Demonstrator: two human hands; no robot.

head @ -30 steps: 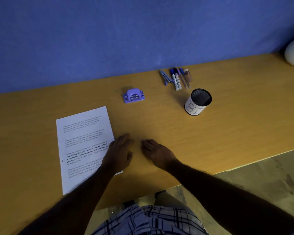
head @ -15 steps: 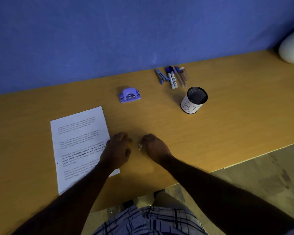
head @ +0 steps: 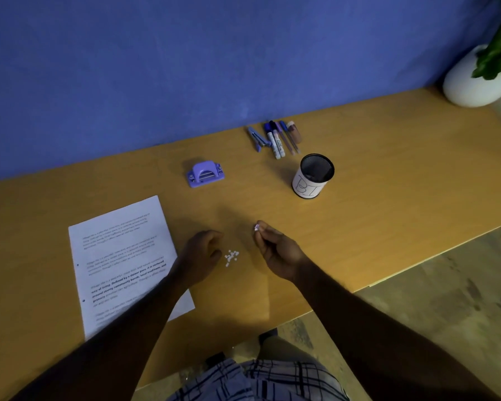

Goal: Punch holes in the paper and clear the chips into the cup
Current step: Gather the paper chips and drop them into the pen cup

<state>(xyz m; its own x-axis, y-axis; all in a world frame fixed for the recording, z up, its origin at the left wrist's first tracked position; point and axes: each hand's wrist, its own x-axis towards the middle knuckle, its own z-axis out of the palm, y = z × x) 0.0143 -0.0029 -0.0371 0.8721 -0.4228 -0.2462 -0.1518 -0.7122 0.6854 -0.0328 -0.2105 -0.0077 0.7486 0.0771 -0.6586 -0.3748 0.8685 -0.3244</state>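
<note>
A printed white paper [head: 122, 256] with two punched holes on its left edge lies on the wooden desk [head: 388, 180]. A small heap of white paper chips [head: 231, 257] sits on the desk between my hands. My right hand [head: 275, 250] is raised just above the desk, with fingertips pinched on a few chips [head: 256, 227]. My left hand [head: 200, 256] rests curled beside the heap, holding nothing. The purple hole punch [head: 205, 173] stands behind. The black mesh cup [head: 313, 176] with a white label stands to the far right.
Several pens, markers and a blue stapler [head: 275, 138] lie by the blue wall. A white plant pot [head: 475, 79] stands at the far right corner. The desk's front edge runs close to my lap; floor shows at the right.
My hands have parted, uncovering the heap of chips. My right hand has lifted off the desk with a pinch of chips, moving right and back.
</note>
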